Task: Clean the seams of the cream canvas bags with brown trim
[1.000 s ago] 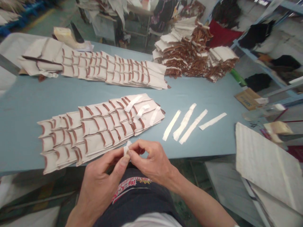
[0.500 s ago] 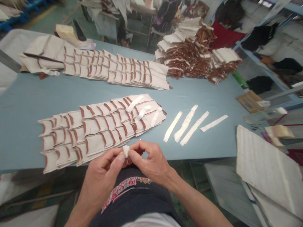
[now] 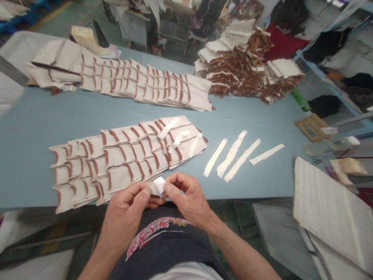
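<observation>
Both my hands meet at the near edge of the blue table (image 3: 35, 120), pinching one small white strip (image 3: 159, 186) between them. My left hand (image 3: 126, 214) grips its left end with thumb and forefinger. My right hand (image 3: 186, 196) grips its right end the same way. Just beyond my fingers lies a fanned row of cream fabric pieces with brown edging (image 3: 122, 157); three white strips (image 3: 177, 138) lie across its right end. Several loose white strips (image 3: 236, 155) lie on the table to the right of my hands.
A second fanned row of cream pieces (image 3: 140, 83) runs along the far side. A tall heap of the same pieces (image 3: 247, 64) stands at the back right. Large white sheets (image 3: 329, 210) and a cardboard box (image 3: 311, 126) lie off the table's right end.
The white strip between my fingers has spread wider, showing more of its face. My hands stay together at the table's edge, drifted slightly right.
</observation>
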